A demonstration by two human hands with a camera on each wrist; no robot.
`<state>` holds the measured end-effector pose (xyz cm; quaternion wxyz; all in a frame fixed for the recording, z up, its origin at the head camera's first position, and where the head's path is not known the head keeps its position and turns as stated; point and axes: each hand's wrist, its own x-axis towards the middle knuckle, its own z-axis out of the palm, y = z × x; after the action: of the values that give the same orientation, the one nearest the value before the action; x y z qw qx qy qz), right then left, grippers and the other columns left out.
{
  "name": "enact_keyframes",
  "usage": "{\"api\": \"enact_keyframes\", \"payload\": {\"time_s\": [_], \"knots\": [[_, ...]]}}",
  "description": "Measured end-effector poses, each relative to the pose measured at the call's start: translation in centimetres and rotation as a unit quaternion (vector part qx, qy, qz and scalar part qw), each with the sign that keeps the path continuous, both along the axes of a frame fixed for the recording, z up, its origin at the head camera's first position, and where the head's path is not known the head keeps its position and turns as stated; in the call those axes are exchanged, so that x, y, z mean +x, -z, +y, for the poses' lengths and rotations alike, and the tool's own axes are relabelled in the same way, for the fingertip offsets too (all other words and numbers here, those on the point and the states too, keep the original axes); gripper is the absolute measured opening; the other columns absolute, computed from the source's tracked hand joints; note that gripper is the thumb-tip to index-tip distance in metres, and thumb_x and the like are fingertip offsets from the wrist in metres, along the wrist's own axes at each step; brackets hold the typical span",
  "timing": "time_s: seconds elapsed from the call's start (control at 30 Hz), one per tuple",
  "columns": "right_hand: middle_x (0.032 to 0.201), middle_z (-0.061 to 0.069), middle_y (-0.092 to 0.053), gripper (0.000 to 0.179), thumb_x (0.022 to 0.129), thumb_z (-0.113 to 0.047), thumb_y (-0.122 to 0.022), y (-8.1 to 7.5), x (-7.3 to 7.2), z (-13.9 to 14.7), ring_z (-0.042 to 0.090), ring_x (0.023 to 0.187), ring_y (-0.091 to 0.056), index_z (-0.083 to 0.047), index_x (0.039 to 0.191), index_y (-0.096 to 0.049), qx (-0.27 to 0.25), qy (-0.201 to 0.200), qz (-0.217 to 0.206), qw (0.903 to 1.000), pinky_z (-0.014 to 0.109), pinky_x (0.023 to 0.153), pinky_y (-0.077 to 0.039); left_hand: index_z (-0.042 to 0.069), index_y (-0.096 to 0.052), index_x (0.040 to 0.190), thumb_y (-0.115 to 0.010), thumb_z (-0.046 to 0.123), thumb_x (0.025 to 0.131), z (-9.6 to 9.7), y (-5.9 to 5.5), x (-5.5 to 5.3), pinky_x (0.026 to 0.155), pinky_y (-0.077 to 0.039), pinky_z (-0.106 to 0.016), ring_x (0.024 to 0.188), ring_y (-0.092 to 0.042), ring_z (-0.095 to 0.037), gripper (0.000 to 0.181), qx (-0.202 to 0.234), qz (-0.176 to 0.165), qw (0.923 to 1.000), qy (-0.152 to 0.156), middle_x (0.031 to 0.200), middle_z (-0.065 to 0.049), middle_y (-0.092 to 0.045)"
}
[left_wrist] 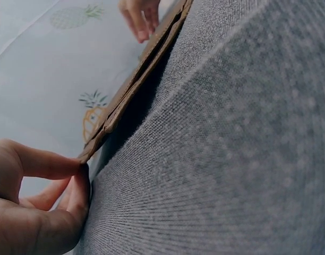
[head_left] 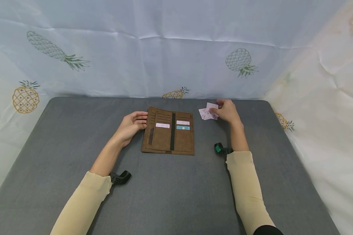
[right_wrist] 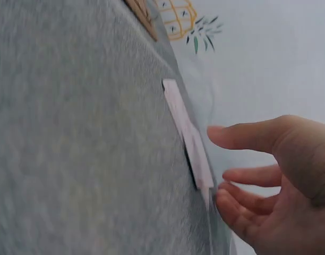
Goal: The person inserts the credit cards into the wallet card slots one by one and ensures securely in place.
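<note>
A brown wallet [head_left: 183, 141] lies spread open on the grey table, with a pink card [head_left: 162, 125] in its left part and a pink card [head_left: 183, 122] and a blue card [head_left: 183, 128] in its right part. My left hand [head_left: 130, 126] pinches the wallet's left edge; the left wrist view shows thumb and fingers meeting on that edge [left_wrist: 87, 153], which is raised off the cloth. Several loose pink cards [head_left: 204, 114] overlap near the table's back edge. Over them is my right hand [head_left: 227, 111]; in the right wrist view its thumb and fingers are spread apart beside the cards [right_wrist: 188, 133].
Behind the table [head_left: 170, 189] hangs a white cloth [head_left: 164, 65] printed with pineapples. Black wrist devices [head_left: 121, 177] are worn at both cuffs, the right one [head_left: 222, 149] bearing a green patch.
</note>
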<state>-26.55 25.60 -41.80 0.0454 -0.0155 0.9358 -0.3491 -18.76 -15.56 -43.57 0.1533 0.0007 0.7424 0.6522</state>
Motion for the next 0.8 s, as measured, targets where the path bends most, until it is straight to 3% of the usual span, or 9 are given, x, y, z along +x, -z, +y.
{"api": "enact_keyframes", "payload": {"time_s": [0.2, 0.5, 0.63, 0.8], "knots": [[0.145, 0.039, -0.060, 0.072, 0.098, -0.023, -0.080, 0.51, -0.26, 0.55, 0.044, 0.121, -0.060, 0.019, 0.149, -0.052, 0.033, 0.001, -0.008, 0.9994, 0.059, 0.106, -0.055, 0.000, -0.045, 0.161, -0.055, -0.010, 0.105, -0.02, 0.06, 0.01, 0.097, -0.059, -0.014, 0.139, -0.057, -0.032, 0.057, -0.003, 0.002, 1.0000, 0.001, 0.158, -0.025, -0.049], [0.150, 0.033, -0.053, 0.076, 0.096, -0.027, -0.083, 0.07, 0.11, 0.32, 0.044, 0.129, -0.055, 0.010, 0.153, -0.048, 0.006, 0.046, -0.047, 0.9978, 0.059, 0.110, -0.054, 0.000, -0.045, 0.161, -0.055, -0.011, 0.105, -0.07, 0.07, -0.07, 0.098, -0.058, -0.014, 0.140, -0.057, -0.034, 0.058, 0.000, -0.002, 1.0000, 0.002, 0.158, -0.025, -0.049], [0.144, 0.032, -0.056, 0.074, 0.099, -0.024, -0.080, -0.06, 0.11, 0.54, 0.040, 0.119, -0.059, 0.007, 0.155, -0.043, -0.027, 0.052, -0.052, 0.9970, 0.045, 0.095, -0.056, -0.002, -0.045, 0.160, -0.054, -0.013, 0.104, -0.06, 0.15, -0.11, 0.096, -0.058, -0.013, 0.137, -0.058, -0.033, 0.058, 0.002, 0.000, 1.0000, 0.002, 0.157, -0.026, -0.049], [0.128, 0.034, -0.067, 0.053, 0.107, -0.014, -0.065, 0.09, -0.06, 1.01, 0.019, 0.088, -0.066, 0.011, 0.150, -0.048, -0.058, 0.037, -0.016, 0.9975, 0.019, 0.070, -0.051, -0.002, -0.045, 0.160, -0.054, -0.014, 0.104, -0.03, 0.09, -0.10, 0.096, -0.059, -0.013, 0.134, -0.059, -0.031, 0.057, 0.003, 0.003, 1.0000, 0.000, 0.156, -0.027, -0.049]]}}
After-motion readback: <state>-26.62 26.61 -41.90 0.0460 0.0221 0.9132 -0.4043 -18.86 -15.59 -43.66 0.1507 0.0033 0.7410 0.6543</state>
